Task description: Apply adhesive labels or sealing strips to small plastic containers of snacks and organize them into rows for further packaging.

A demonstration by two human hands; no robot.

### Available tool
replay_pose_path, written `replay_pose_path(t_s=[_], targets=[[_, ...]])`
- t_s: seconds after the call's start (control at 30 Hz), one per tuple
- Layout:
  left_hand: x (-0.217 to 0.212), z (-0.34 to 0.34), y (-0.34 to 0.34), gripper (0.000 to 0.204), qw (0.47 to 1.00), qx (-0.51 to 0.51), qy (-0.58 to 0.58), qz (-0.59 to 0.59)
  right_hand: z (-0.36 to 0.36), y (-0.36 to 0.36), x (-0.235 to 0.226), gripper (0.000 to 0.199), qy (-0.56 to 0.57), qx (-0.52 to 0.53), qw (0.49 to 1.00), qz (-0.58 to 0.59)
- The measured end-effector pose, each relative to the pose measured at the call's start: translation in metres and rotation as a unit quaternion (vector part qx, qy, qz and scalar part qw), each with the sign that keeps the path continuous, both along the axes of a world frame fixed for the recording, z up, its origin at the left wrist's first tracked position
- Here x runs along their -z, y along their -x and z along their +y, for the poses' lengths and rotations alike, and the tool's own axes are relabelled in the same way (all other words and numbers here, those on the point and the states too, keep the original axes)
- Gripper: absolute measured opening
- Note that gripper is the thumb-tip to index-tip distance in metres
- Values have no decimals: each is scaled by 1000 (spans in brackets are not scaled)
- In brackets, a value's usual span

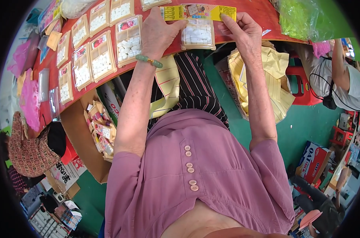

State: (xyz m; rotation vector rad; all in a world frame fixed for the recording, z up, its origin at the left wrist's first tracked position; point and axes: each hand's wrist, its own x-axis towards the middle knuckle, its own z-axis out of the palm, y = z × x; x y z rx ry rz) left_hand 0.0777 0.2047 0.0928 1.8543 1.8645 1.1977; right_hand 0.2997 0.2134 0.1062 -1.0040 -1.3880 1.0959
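A long yellow printed paper strip [174, 12] is stretched between my hands at the far edge of the view. My left hand [159, 33], with a green bead bracelet on its wrist, grips the strip's left end, its thumb pointing right. At the other end my right hand [245, 33] pinches the strip between thumb and fingers. Just below the strip, partly covered by it, a clear-lidded plastic tray of white pieces [198, 35] lies at the table's edge. Another filled tray [129, 43] lies left of my left hand.
Several more filled trays [101, 55] stand in rows on the red table [255, 12]. An open cardboard box [85, 139] with packed pieces stands below left. Crumpled yellow paper [267, 79] fills a box right of my lap. A red stool [301, 85] and a seated person are farther right.
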Motion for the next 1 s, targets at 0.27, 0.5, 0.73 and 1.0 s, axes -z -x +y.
replay_pose_path(t_s=[0.27,0.5,0.73,1.0], targets=[[-5,-2,0,56,999,4,46,-1,-2,0,-3,16,36,12,999,16],[-27,-6,-7,55,997,53,-9,-57,3,-4,-6,14,73,25,997,30],[-23,12,0,35,970,82,-231,-2,8,13,-52,27,164,5,985,-43],[-33,9,-8,37,987,-22,-97,-130,16,36,-28,55,-10,18,992,-123]])
